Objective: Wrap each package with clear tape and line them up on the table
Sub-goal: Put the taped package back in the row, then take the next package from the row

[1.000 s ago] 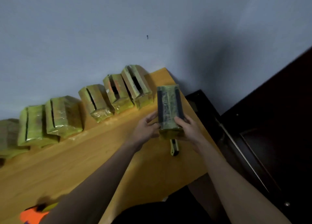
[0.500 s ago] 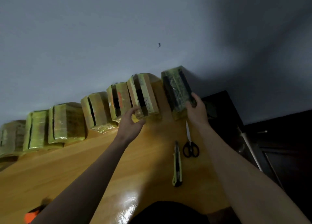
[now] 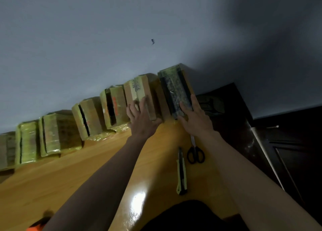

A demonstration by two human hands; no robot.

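Two hands press flat, fingers spread: left hand (image 3: 142,116) on a tan package (image 3: 139,93), right hand (image 3: 195,116) on the dark package (image 3: 176,89) (upper centre, ending the row) on the table (image 3: 52,178) against the wall.

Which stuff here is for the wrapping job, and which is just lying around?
For the job:
dark package under the right hand
tan package under the left hand
row of wrapped packages

Lying about:
scissors
utility knife
orange object
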